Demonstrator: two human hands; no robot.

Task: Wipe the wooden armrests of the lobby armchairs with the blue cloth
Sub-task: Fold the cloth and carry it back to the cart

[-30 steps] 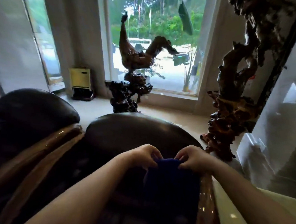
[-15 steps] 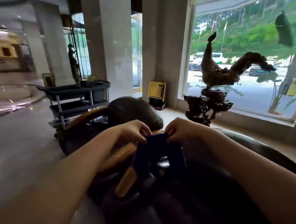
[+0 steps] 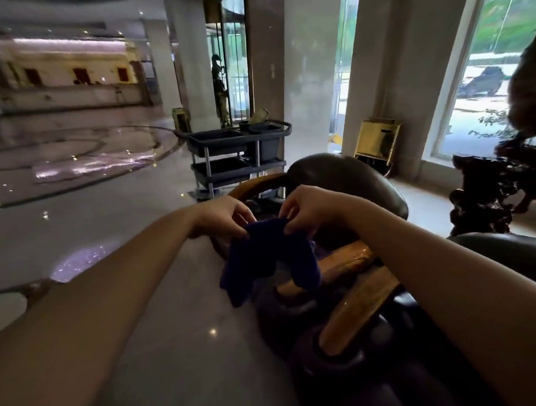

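The blue cloth (image 3: 269, 256) hangs in the air between my hands, its two ends drooping. My left hand (image 3: 226, 213) pinches its top left corner and my right hand (image 3: 308, 206) pinches the top right. Below the cloth run two glossy wooden armrests (image 3: 348, 262) (image 3: 359, 304) of dark leather armchairs. The rounded dark back of the farther armchair (image 3: 344, 173) rises behind my hands, with a curved wooden rail (image 3: 255, 183) on its left. The cloth is above the wood and does not visibly touch it.
A grey service cart (image 3: 235, 156) with bins stands on the shiny marble floor (image 3: 102, 208) behind the chairs. A dark carved root sculpture (image 3: 506, 183) sits at the right by the window. Pillars (image 3: 308, 67), a brass box (image 3: 378, 141) and a distant person (image 3: 220, 88) at the door.
My view has swung left from the window toward the lobby. Both hands kept hold of the cloth, which now hangs over the left-side armrests and has spread into two drooping ends.
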